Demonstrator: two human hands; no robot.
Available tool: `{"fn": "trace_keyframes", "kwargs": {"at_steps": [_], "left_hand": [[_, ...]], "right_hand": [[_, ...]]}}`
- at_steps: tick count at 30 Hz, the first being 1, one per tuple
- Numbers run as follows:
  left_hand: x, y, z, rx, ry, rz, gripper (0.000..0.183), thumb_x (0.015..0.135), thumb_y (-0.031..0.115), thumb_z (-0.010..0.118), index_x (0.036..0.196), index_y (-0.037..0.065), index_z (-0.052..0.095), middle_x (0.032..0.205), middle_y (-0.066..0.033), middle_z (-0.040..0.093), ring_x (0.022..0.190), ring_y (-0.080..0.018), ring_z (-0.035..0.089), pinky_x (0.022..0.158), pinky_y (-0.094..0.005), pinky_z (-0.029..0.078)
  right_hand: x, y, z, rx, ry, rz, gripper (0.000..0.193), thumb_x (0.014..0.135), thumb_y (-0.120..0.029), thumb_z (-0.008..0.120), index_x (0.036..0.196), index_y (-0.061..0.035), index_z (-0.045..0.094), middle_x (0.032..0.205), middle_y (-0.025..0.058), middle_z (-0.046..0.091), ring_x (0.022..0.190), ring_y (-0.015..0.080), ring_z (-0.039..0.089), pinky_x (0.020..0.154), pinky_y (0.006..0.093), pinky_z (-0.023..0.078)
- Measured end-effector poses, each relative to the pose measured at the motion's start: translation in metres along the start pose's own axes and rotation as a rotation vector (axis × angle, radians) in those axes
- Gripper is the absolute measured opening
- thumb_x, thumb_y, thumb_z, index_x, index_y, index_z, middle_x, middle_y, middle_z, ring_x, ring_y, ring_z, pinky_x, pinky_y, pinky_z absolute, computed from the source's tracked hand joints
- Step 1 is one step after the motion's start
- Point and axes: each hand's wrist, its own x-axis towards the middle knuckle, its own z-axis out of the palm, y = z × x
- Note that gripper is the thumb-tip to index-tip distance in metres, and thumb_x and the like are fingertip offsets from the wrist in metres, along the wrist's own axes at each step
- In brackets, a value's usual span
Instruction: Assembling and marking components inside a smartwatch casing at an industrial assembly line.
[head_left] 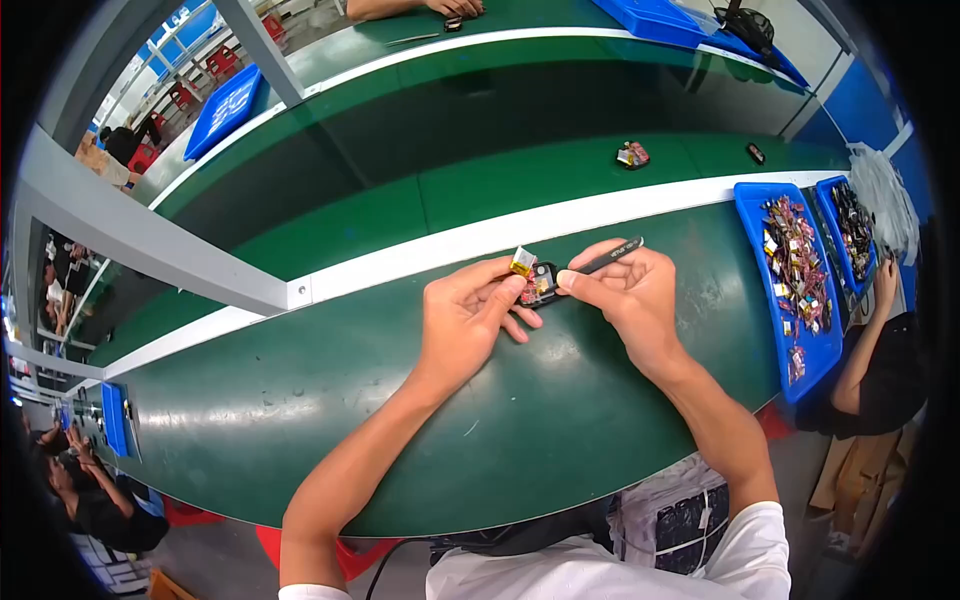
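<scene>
My left hand (pixel 462 312) is closed on a small black plastic casing (pixel 544 286) with a reddish circuit board inside it. A silver battery cell with yellow tape (pixel 523 262) sticks up at that hand's fingertips, next to the casing. My right hand (pixel 640 298) pinches black tweezers (pixel 614 256), which slant up and to the right. Its thumb and fingertips are at the casing's right edge, and the tweezers' tips are hidden there. Both hands are just above the green work table (pixel 400 440).
At right stands a blue tray (pixel 822 352) of red boards with battery cells, beside a blue tray of black parts (pixel 857 235). A board with a cell (pixel 632 155) and a black part (pixel 755 153) lie on the belt beyond the white rail. A grey post (pixel 160 230) rises at left. Co-workers sit nearby.
</scene>
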Motion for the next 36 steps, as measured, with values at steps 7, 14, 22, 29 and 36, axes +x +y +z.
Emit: {"fn": "trace_keyframes", "kwargs": {"at_steps": [7,14,22,29,36], "left_hand": [[0.002,0.0,-0.002,-0.036,0.009,-0.009,0.03,0.105,0.007,0.059,0.127,-0.012,0.064,0.103,-0.019,0.073,0.074,-0.0221,0.073,0.057,-0.0291,0.061],[0.002,-0.001,-0.002,-0.056,0.002,-0.015,0.03,0.105,0.008,0.059,0.128,-0.012,0.063,0.101,-0.0179,0.073,0.073,-0.0211,0.073,0.057,-0.0284,0.06],[0.002,-0.003,-0.003,-0.066,-0.004,-0.014,0.031,0.105,0.008,0.058,0.129,-0.012,0.062,0.101,-0.017,0.073,0.072,-0.0201,0.072,0.057,-0.0273,0.059],[0.002,-0.005,-0.003,-0.063,-0.012,0.01,0.028,0.105,0.007,0.057,0.124,-0.012,0.066,0.101,-0.0199,0.073,0.069,-0.0231,0.073,0.054,-0.0287,0.059],[0.003,-0.003,-0.005,-0.052,-0.019,-0.049,0.028,0.105,0.01,0.056,0.119,-0.011,0.068,0.095,-0.0182,0.073,0.066,-0.0215,0.072,0.052,-0.0272,0.057]], "right_hand": [[0.002,0.014,0.001,0.027,0.007,-0.178,0.01,0.086,0.005,0.078,0.094,0.0045,0.071,0.08,0.0044,0.072,0.065,0.0008,0.058,0.054,0.0173,0.04],[0.002,0.015,-0.001,-0.057,0.011,-0.241,0.01,0.085,0.003,0.08,0.091,0.0024,0.073,0.073,-0.0018,0.067,0.053,-0.0052,0.037,0.047,0.0182,0.024],[0.001,0.015,-0.002,-0.104,0.013,-0.27,0.01,0.085,0.003,0.081,0.091,0.0023,0.073,0.073,-0.0018,0.067,0.052,-0.005,0.037,0.046,0.0184,0.024],[0.003,0.016,-0.005,-0.102,-0.01,-0.279,0.012,0.084,0.002,0.082,0.092,0.0025,0.073,0.073,-0.0018,0.067,0.053,-0.0049,0.037,0.046,0.0182,0.024],[0.001,0.014,-0.004,-0.118,-0.043,-0.232,0.011,0.084,0.002,0.081,0.091,0.0024,0.073,0.074,-0.0014,0.069,0.053,-0.005,0.037,0.046,0.018,0.024]]}}
